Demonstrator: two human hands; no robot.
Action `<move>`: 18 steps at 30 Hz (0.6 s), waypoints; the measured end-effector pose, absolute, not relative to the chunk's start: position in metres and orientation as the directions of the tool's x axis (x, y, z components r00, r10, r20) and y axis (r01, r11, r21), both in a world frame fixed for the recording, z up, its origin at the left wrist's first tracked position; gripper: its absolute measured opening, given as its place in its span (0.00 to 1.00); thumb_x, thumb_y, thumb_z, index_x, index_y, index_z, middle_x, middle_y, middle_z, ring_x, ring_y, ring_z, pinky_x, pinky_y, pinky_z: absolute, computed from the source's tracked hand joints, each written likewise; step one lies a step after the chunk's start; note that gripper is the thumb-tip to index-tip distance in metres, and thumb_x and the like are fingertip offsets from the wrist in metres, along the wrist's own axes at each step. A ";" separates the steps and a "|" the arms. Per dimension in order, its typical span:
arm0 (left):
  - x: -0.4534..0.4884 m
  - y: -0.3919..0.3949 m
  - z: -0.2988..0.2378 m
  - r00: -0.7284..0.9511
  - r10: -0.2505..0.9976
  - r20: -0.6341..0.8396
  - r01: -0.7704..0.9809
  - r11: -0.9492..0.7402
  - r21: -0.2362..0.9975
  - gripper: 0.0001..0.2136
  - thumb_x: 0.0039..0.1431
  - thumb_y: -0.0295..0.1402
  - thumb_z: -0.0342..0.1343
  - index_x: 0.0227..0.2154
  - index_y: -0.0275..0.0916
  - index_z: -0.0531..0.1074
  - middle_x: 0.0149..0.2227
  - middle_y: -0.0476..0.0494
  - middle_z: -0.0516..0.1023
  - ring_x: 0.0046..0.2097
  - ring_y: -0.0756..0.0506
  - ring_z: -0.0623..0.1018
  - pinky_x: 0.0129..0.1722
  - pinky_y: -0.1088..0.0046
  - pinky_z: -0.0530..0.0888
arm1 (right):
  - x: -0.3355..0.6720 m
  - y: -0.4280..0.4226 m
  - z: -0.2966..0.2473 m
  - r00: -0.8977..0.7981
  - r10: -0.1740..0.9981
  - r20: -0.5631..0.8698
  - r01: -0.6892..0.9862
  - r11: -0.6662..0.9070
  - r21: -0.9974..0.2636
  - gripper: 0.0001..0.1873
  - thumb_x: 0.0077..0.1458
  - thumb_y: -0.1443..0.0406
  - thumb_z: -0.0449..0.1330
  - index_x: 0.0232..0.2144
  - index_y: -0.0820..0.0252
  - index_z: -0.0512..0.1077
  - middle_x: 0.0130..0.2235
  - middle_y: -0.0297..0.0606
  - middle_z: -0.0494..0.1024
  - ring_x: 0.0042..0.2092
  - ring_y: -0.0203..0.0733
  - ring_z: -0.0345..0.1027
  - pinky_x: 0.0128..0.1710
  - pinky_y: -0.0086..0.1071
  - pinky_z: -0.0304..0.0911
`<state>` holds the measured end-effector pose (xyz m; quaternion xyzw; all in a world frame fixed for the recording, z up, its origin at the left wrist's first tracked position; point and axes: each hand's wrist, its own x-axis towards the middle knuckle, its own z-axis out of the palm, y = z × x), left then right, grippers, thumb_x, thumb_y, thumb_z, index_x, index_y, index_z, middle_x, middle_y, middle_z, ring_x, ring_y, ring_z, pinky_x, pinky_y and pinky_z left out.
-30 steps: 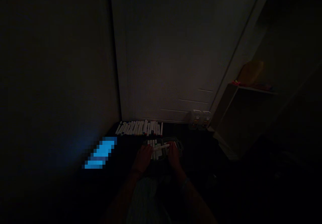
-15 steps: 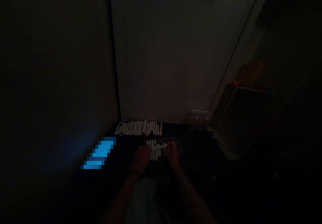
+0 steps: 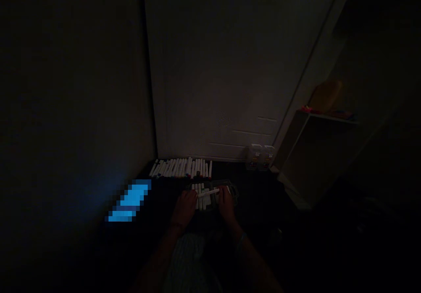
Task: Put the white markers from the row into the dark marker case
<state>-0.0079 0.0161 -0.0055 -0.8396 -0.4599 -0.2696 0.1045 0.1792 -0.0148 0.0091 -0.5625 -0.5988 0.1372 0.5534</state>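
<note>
A white marker point(image 3: 208, 192) lies nearly level between my hands, over an open clear plastic case point(image 3: 212, 204). My right hand point(image 3: 226, 203) is closed on its right end. At the other end my left hand point(image 3: 185, 206) has its fingers closed around the marker's tip. Several white markers point(image 3: 201, 200) stand side by side in the case's left half, partly hidden by my left hand. The right half of the case is partly covered by my right hand. The dim light hides the fine detail of my fingers.
Behind the case, a long row of white markers point(image 3: 179, 168) with coloured ends lies along the wall. Two clear cases point(image 3: 259, 158) stand upright at the back right. A blurred bright blue screen point(image 3: 130, 201) is on the left. A box-like shelf point(image 3: 305, 152) rises on the right.
Almost nothing differs. The marker and both hands keep the same place over the case, with only a very slight shift of the right hand.
</note>
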 end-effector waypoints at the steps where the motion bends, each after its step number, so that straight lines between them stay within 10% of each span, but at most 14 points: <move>1: -0.008 0.016 -0.006 0.427 0.714 0.555 0.829 -0.554 0.076 0.14 0.59 0.26 0.39 0.40 0.40 0.69 0.44 0.42 0.73 0.44 0.42 0.70 0.46 0.62 0.66 | 0.179 -0.015 0.010 0.246 0.827 0.506 0.520 0.328 -0.789 0.16 0.62 0.61 0.40 0.37 0.57 0.66 0.35 0.36 0.72 0.37 0.37 0.66 0.37 0.28 0.58; 18: -0.003 0.003 0.002 0.358 0.742 0.566 0.846 -0.514 0.139 0.13 0.62 0.28 0.40 0.42 0.38 0.68 0.45 0.42 0.73 0.47 0.43 0.68 0.48 0.63 0.64 | 0.179 -0.021 0.012 0.223 0.843 0.489 0.502 0.331 -0.799 0.16 0.61 0.58 0.43 0.39 0.58 0.66 0.36 0.37 0.72 0.37 0.38 0.66 0.37 0.29 0.58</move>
